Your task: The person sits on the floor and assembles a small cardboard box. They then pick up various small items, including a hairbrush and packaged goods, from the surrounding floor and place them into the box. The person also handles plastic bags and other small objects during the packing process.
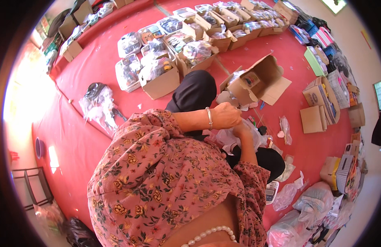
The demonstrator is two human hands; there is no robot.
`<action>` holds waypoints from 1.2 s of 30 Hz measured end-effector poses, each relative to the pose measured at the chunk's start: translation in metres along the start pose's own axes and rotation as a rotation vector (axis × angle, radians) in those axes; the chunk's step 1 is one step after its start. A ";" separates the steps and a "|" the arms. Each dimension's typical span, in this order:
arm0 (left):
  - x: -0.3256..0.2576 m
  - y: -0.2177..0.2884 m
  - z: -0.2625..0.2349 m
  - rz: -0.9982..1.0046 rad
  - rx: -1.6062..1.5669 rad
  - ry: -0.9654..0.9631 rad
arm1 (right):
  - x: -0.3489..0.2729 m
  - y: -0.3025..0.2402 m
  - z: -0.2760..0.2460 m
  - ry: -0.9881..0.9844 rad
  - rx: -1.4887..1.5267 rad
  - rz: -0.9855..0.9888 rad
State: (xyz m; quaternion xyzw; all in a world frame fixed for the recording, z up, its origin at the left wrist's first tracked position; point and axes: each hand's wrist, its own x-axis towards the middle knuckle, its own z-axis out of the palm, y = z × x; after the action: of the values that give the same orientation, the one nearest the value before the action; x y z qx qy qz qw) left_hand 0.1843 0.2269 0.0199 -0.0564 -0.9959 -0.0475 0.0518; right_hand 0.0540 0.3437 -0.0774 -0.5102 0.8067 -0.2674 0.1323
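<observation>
My left hand [226, 115], with a bangle at its wrist, reaches across from the left with its fingers curled closed. Just below it, my right hand [242, 130] is also closed, and the two hands meet. Both grip the gathered top of a clear plastic bag [253, 136], which hangs between my bent knees. What lies inside the bag is hard to make out. An open cardboard box [256, 82] lies tilted just beyond my hands, with small loose items on the red floor beside it.
Rows of cardboard boxes [161, 83] and plastic baskets [128, 84] filled with bagged goods stand ahead. More boxes [318, 103] line the right wall. A small scale [271, 192] and bulging plastic bags [314, 199] are at lower right. Another plastic bag [98, 108] lies left.
</observation>
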 end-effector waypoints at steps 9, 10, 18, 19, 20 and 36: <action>0.018 -0.026 0.071 -0.045 -0.005 -0.001 | 0.021 0.035 0.001 0.051 -0.043 -0.031; 0.019 -0.025 0.085 -0.030 -0.016 -0.011 | 0.020 0.043 0.005 0.045 -0.049 -0.026; 0.028 -0.032 0.125 0.065 0.111 -0.276 | -0.014 0.058 0.007 0.050 -0.024 0.061; 0.026 -0.031 0.126 0.072 0.158 -0.293 | -0.018 0.058 0.008 0.049 -0.024 0.063; 0.025 -0.030 0.127 0.079 0.206 -0.308 | -0.021 0.059 0.009 0.047 -0.024 0.069; 0.049 0.003 0.109 0.100 0.229 -0.223 | -0.051 0.064 0.001 0.056 -0.022 0.141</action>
State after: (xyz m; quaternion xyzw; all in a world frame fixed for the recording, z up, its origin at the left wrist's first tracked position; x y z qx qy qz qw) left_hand 0.1259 0.2458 -0.0823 -0.1044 -0.9904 0.0755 -0.0509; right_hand 0.0289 0.4104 -0.1170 -0.4459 0.8469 -0.2627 0.1226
